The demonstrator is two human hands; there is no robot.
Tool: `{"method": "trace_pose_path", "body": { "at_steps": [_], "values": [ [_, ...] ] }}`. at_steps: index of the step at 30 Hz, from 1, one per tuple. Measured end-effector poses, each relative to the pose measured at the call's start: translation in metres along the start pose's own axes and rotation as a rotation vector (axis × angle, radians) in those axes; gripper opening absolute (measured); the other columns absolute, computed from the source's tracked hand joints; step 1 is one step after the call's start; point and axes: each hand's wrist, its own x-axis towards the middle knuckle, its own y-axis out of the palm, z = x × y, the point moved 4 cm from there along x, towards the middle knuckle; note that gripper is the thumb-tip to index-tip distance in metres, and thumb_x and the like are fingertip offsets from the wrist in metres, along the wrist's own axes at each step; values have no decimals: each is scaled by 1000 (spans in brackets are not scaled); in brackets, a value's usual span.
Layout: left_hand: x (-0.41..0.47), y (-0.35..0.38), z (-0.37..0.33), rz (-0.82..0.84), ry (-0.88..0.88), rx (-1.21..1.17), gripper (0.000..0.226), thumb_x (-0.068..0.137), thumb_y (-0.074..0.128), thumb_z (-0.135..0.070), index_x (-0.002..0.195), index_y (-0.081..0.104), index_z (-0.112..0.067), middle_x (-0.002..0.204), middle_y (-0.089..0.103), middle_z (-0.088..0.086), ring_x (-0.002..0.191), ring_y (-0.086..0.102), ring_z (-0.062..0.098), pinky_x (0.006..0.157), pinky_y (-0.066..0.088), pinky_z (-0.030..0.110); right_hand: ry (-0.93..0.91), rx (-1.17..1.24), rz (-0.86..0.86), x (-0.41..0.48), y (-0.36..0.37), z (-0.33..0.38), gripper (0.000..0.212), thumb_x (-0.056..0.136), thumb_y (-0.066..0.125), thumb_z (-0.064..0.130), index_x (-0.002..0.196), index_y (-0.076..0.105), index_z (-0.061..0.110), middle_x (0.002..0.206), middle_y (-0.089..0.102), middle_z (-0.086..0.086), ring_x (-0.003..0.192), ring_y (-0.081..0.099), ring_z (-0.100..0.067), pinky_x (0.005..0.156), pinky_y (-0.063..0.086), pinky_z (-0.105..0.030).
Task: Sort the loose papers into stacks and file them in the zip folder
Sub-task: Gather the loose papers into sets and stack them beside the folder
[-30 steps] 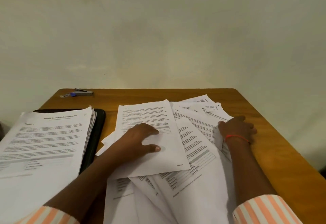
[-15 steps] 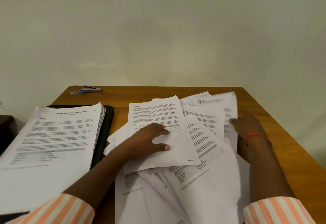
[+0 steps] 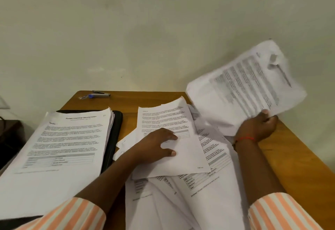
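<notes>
At counter (image 3: 293, 157) right, my right hand (image 3: 257, 126) pinches a raised sheet (image 3: 241, 88); left hand (image 3: 154, 144) lies flat on pile (image 3: 208, 202). Sorting step; next, I judge, sheet goes onto stack (image 3: 63, 148)

A pale wall (image 3: 145, 30) fills 10 to 2 o'clock. A wooden table (image 3: 297, 157) stands below it, dark furniture (image 3: 10, 135) at 9 o'clock.

Raised sheets (image 3: 250, 84) motion-blurred; zip folder (image 3: 116, 130) mostly under stack (image 3: 63, 148)
</notes>
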Motion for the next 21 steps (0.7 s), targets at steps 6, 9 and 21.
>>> {"method": "trace_pose_path", "body": {
  "at_steps": [6,9,21],
  "values": [
    [2,0,0,-4,6,3,56,87,77,-44,138,59,-33,147,46,-15,134,39,3,111,26,21,352,28,117,4,3,-25,24,102,54,27,120,66,17,117,68,-1,105,67,-20,92,58,-36],
    [0,1,0,3,-1,0,56,87,76,-46,139,58,-33,147,46,-15,134,40,5,112,28,23,378,120,371,-5,15,-18,21,105,51,29,117,64,17,103,66,5,81,65,-6,67,56,-18],
    [-12,-17,0,-228,-120,-676,28,82,82,-34,94,63,-17,86,70,-14,88,66,1,80,57,16,-349,-411,1027,-88,35,5,27,103,51,42,102,66,18,95,73,5,84,68,-8,69,58,-33]
  ]
}}
